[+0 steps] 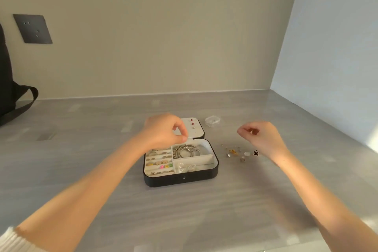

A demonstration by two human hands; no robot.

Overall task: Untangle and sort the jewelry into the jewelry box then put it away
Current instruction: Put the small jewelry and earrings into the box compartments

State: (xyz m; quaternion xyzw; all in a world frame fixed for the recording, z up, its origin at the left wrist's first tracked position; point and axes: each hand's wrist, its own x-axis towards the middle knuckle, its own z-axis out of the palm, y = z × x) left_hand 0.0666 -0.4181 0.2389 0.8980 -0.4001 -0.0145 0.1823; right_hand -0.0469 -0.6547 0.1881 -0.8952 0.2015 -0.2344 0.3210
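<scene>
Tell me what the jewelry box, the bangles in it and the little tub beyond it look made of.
Jewelry box: black shell, matte, maybe faux leather or plastic; pale lining, likely fabric. Bangles: silvery metal, shown by bright glints. Tub: clear plastic, since the counter shows through.

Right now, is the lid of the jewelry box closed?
No, the jewelry box lies open, with bracelets visible inside.

The left hand (161, 129) hid the rear left corner of the open black jewelry box with white compartments (163, 180). Whether its fingers (181, 139) or the right hand (263, 137) pinched anything was too small to tell. A dark strapped bag (5, 88) was cut off at the frame's left edge.
</scene>
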